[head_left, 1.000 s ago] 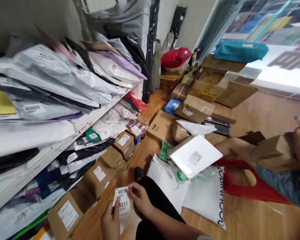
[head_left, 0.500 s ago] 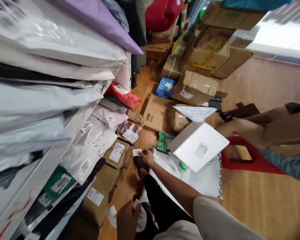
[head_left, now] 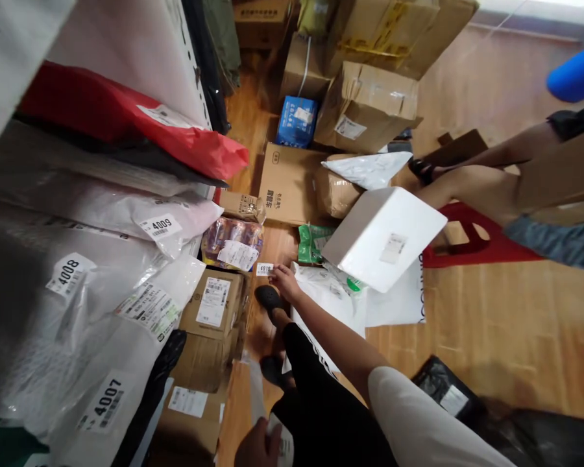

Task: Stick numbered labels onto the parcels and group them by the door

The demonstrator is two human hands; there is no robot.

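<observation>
My right hand [head_left: 285, 283] pinches a small white label [head_left: 265, 269] printed 4010, held out above the floor. At the bottom edge, my left hand [head_left: 259, 445] is closed around a roll of labels [head_left: 286, 447], and a pale strip [head_left: 256, 389] trails up from it. Left of the label lies a clear-wrapped multipack [head_left: 233, 243] with a white shipping label on it. Bagged parcels on the shelf carry number labels: a pinkish bag [head_left: 175, 211] with 4009, and white bags with a 4008 label [head_left: 71, 275] and a 4007 label [head_left: 104, 400].
A white box [head_left: 379, 240] rests on white parcels [head_left: 394, 305] to the right. Cardboard boxes [head_left: 294, 185] stand ahead, near a blue box [head_left: 296, 122]. Another person's leg [head_left: 462, 185] and a red crate [head_left: 491, 256] are at right. Black parcels [head_left: 448, 389] lie lower right.
The view has shifted downward and closer to the left shelf, so the 4007 to 4009 labels look larger. My right hand still holds the label, and my left keeps the roll.
</observation>
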